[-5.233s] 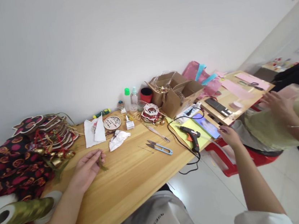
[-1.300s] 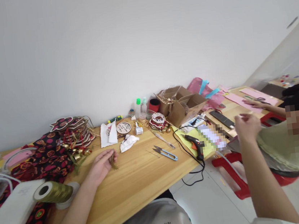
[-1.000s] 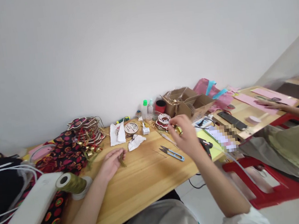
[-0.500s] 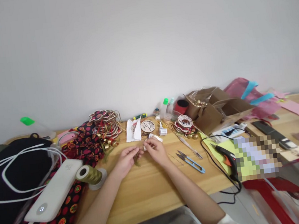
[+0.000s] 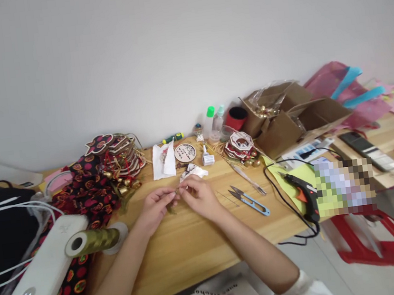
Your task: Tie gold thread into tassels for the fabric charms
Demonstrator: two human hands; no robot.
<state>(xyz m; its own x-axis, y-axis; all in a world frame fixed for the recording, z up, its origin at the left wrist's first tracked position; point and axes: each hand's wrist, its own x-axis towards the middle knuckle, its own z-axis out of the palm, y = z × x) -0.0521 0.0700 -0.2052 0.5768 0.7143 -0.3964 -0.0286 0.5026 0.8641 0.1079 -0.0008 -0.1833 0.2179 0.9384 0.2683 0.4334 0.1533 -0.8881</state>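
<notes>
Both hands meet over the middle of the wooden table (image 5: pixel 194 243), fingertips touching. My left hand (image 5: pixel 159 208) pinches a small bunch of olive-green thread (image 5: pixel 172 210), whose loose ends hang below the fingers. With thumb and forefinger closed at that same spot, my right hand (image 5: pixel 200 196) pinches the thread too, though the exact point of grip is too small to see. Just behind the hands is a crumpled tissue (image 5: pixel 192 171). To their right lie a needle (image 5: pixel 227 198) and blue thread snips (image 5: pixel 250 201). A spool of olive-green thread (image 5: pixel 93 240) lies near my left forearm.
A glue gun (image 5: pixel 305 191) with a black cord rests on yellow paper at right. Cardboard boxes (image 5: pixel 288 131), bottles (image 5: pixel 211 121) and a stack of bell ornaments (image 5: pixel 240 147) line the wall. At left are more ornaments (image 5: pixel 118 152), patterned cloth (image 5: pixel 82 180) and a white power bank (image 5: pixel 46 266).
My right hand has come from far right, beyond the glue gun, back to my left hand, and the fingertips now meet. My left hand has kept its pinch on the thread. The view has turned left.
</notes>
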